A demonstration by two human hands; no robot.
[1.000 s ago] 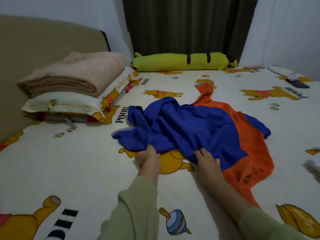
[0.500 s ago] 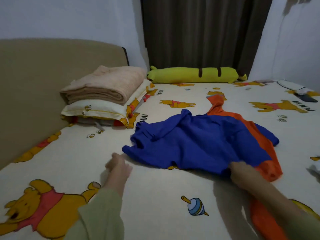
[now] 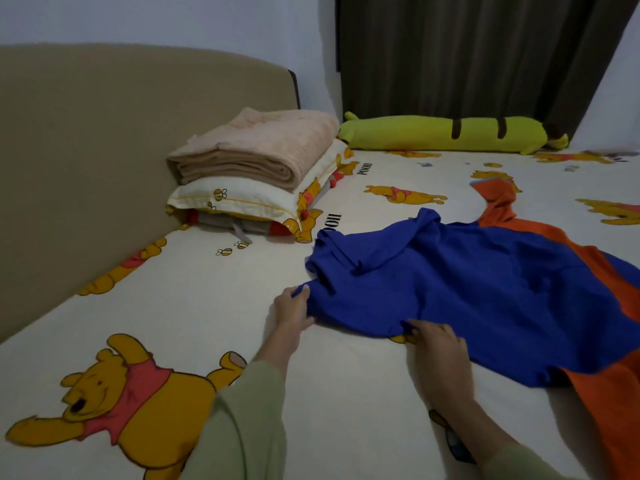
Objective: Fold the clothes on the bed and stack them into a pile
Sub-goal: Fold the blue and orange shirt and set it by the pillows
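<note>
A crumpled blue garment (image 3: 467, 285) lies spread on the bed, on top of an orange garment (image 3: 609, 403) that shows along its right side and far end. My left hand (image 3: 292, 308) pinches the blue garment's near left corner. At the garment's near edge, my right hand (image 3: 434, 342) grips the blue cloth, fingers curled into the hem. Both arms wear pale green sleeves.
The bed sheet (image 3: 194, 306) is cream with yellow bear prints. A folded beige blanket (image 3: 256, 147) sits on a pillow (image 3: 242, 202) by the tan headboard (image 3: 86, 150). A long yellow-green bolster (image 3: 446, 133) lies at the far edge under dark curtains.
My left hand moved right from the bare sheet and took the blue garment's corner. My right hand shifted left along the near edge. The view turned left.
</note>
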